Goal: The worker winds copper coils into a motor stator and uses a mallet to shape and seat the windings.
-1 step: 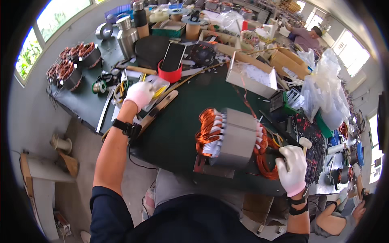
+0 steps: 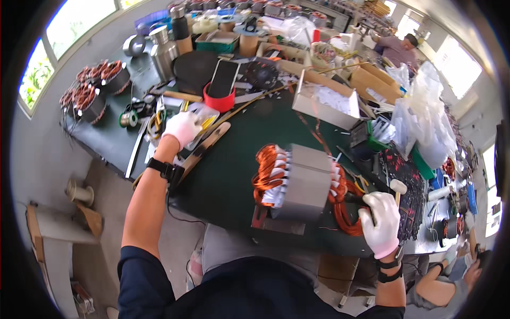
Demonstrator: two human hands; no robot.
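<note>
1. Left white-gloved grip (image 2: 182, 130): at clear plastic packet (image 2: 206, 112), can't tell closure.
2. Right white-gloved grip (image 2: 380, 222): curled by orange copper coil (image 2: 344, 219), hold unclear.
3. Grey metal stator (image 2: 308, 178): dark-green tabletop (image 2: 249, 127), between grips.
4. Likely left-side reach; calls for pinch.

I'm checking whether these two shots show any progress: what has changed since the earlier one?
Only the framing: the stator, hammer and right hand sit slightly farther left in the picture, probably from a small head movement. No pick-up or release shows. The left hand is still among the tools, the right beside the coil.
</note>
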